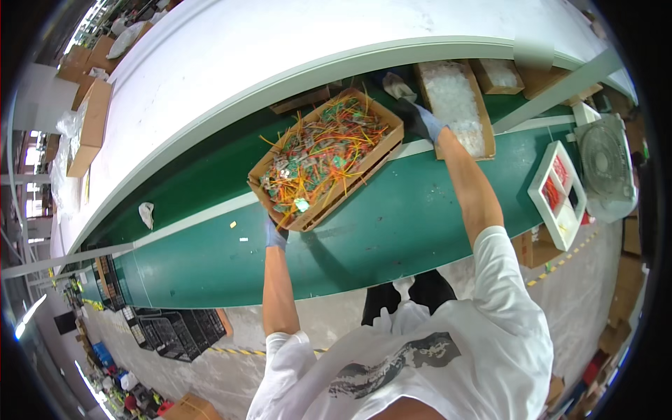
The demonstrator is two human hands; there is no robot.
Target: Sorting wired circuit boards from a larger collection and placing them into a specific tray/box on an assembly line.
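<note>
A cardboard box (pixel 360 175), turned at an angle, is full of tangled orange, yellow and green wires with small clear parts (pixel 325 143). My left hand (pixel 276 233), in a grey-blue glove, grips its near left corner; the fingers are partly hidden by the box. At its right end is my right hand (pixel 420 122), gloved in dark and grey-blue, holding the side; its fingertips are hard to make out. Beneath the box lies the green work surface (pixel 378 238). A shadow falls in front of it, and I cannot tell whether its base touches the surface.
Beyond my right hand stands a long carton of clear plastic pieces (pixel 455 98), with a smaller carton (pixel 498 75) beside it. A white divided tray (pixel 558 196) and a fan (pixel 605 157) sit at the right end. A white shelf (pixel 280 42) overhangs the back. Black crates (pixel 175 332) stand lower left.
</note>
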